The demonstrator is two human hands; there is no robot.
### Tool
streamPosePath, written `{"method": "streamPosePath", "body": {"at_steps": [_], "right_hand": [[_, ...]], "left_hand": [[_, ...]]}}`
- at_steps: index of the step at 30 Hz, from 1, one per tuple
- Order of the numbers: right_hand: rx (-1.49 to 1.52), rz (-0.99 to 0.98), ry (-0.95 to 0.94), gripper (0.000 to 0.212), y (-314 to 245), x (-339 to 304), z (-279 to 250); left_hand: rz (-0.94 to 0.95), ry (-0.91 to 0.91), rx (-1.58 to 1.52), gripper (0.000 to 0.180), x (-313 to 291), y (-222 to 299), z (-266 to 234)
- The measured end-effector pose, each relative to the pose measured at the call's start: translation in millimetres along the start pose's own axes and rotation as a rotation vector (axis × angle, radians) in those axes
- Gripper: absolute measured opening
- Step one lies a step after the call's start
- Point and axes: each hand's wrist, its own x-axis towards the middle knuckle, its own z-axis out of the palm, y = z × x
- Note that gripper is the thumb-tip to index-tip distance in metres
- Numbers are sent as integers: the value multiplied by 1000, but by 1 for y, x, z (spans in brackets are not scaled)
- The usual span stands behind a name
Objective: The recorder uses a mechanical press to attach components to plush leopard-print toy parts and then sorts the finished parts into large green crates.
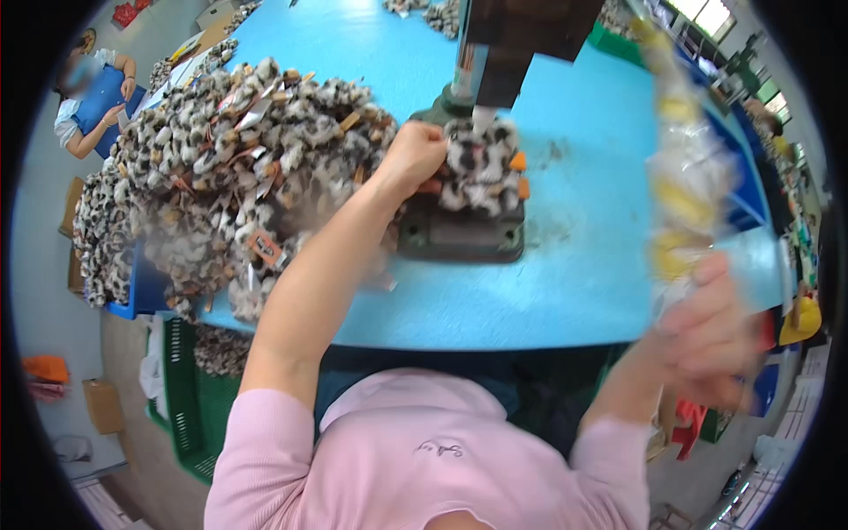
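A furry bundle (486, 172) is being pinched from the table's (583, 283) left-edge side by the left hand (413, 157). The right hand (709, 336) is being blurred beyond telling.

A rough, matt, fur-like pile is shown by the mottled piece (477, 168) under the press (534, 35) and by the heap (265, 146); flat, paper-like tags (265, 250) are scattered through the latter. The press base (468, 252) is formed of dark metal with a dull sheen. The table (583, 305) is surfaced in smooth, softly glossy blue. The crate (185, 415) is made of perforated plastic, the shirt sleeve (265, 437) of matt, ribbed cloth. Shiny, film-like plastic is suggested by the blurred yellow-and-clear strip (689, 177).
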Motion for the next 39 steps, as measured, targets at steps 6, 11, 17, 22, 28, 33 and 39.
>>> {"method": "streamPosePath", "body": {"at_steps": [6, 11, 17, 22, 28, 33, 39], "right_hand": [[151, 201, 731, 37, 48, 28, 54], [244, 965, 534, 39, 143, 37, 127], [437, 902, 514, 33, 148, 21, 157], [858, 923, 407, 34, 141, 46, 146], [416, 969, 510, 18, 144, 31, 161], [-236, 868, 523, 15, 181, 63, 155], [-149, 949, 394, 17, 202, 47, 154]], "left_hand": [[-10, -188, -514, 11, 0, -31, -19], [334, -303, -727, 8, -20, -22, -12], [383, -414, -832, 3, -37, -24, -6], [306, -697, -676, 6, -83, -15, 7], [241, -338, -857, 6, -41, -36, 1], [158, 52, -557, 8, -9, -19, 2], [44, -103, -426, 8, 1, -24, -3]]}}
